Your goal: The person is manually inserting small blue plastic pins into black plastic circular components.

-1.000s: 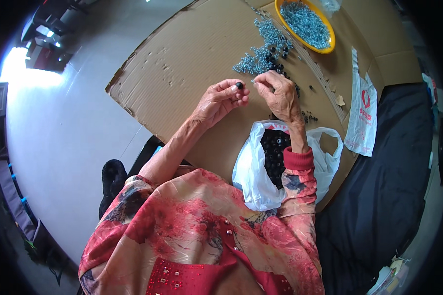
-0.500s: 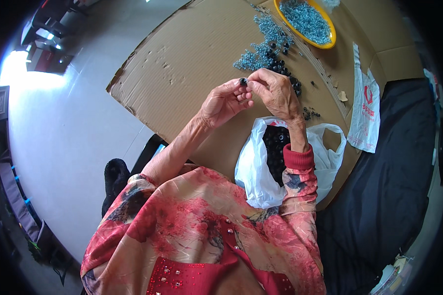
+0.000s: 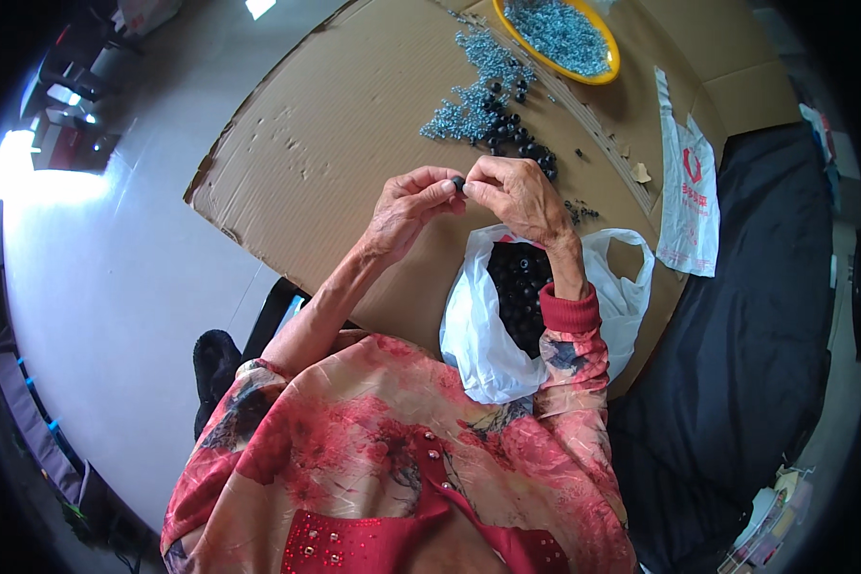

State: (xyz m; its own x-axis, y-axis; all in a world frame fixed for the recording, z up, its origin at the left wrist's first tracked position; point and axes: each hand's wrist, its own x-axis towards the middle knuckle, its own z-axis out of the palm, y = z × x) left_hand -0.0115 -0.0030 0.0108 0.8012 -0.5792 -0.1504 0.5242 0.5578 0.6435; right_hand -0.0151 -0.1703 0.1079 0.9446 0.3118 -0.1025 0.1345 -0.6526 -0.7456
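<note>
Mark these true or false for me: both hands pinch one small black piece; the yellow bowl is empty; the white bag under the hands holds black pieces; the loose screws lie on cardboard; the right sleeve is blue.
1. The left hand and right hand pinch one small black piece: true.
2. The yellow bowl is empty: false, it holds silvery screws.
3. The white bag holds black pieces: true.
4. The loose screws lie on cardboard: true.
5. The right sleeve is blue: false, red.
</note>
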